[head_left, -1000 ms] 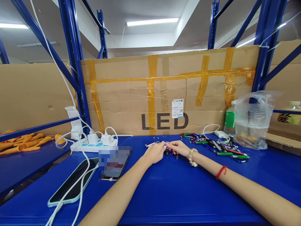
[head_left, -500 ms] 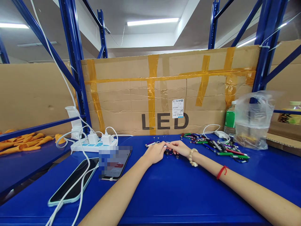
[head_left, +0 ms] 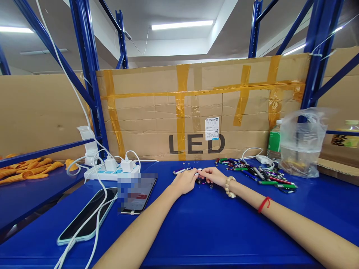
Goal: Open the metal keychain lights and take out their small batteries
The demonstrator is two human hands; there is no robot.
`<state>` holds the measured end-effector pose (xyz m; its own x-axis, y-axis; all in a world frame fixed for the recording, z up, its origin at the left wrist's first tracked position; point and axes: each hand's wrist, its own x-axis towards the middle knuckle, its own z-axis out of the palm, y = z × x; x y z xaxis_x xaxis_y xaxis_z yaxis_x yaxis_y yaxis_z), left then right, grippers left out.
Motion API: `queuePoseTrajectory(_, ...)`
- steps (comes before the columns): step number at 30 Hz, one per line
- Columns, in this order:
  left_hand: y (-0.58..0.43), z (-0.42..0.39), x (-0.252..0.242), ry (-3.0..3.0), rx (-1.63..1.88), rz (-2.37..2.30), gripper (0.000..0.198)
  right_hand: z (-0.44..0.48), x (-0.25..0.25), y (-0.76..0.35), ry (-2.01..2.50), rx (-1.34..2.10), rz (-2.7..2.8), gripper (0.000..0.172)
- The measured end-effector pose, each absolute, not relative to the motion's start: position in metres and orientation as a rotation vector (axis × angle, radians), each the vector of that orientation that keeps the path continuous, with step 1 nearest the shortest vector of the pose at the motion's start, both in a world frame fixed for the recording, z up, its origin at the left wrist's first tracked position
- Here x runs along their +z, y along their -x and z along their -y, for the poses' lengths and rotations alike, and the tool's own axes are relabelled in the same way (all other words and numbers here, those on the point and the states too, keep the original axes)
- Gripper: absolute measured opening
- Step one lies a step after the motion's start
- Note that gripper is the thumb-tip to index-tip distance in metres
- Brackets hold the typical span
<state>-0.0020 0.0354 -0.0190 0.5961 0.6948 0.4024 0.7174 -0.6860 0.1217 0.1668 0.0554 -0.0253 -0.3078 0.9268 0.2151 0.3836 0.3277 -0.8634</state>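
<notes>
My left hand [head_left: 183, 182] and my right hand [head_left: 213, 176] meet over the blue tabletop, fingertips almost touching. Both are closed, with fingers pinched around something small and shiny that I cannot make out, mostly hidden by the fingers. Small metal parts [head_left: 202, 182] lie just beneath and between the hands. Beyond the left fingers rests a slim silver and purple tube [head_left: 178, 171]. To the right of my right hand spreads a pile of slim, pen-like tubes [head_left: 256, 173] in green, red, blue, silver and black.
On the left are a white power strip [head_left: 112, 172] with plugged chargers, a phone [head_left: 89, 216] under white cables, and a dark tablet-like device [head_left: 138, 200]. A cardboard sheet [head_left: 151, 119] stands behind. At the back right are a bottle [head_left: 275, 142] and a plastic bag [head_left: 303, 145].
</notes>
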Motion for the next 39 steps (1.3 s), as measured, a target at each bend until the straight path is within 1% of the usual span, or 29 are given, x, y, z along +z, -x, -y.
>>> queuePoseTrajectory(16, 0.0015, -0.0343, -0.0175, 2.759, -0.612, 1.251, 0.027, -0.0608, -0.0302, -0.1691, 1.148, 0.905, 1.884, 0.048)
queuePoseTrajectory(25, 0.0014, -0.0337, -0.0171, 2.747, -0.595, 1.246, 0.025, -0.0595, -0.0293, -0.1689, 1.13, 0.932, 1.875, 0.045)
queuePoseTrajectory(39, 0.002, -0.033, -0.0168, 2.77, -0.604, 1.251, 0.025, -0.058, -0.0279, -0.1683, 1.142, 0.911, 1.874, 0.047)
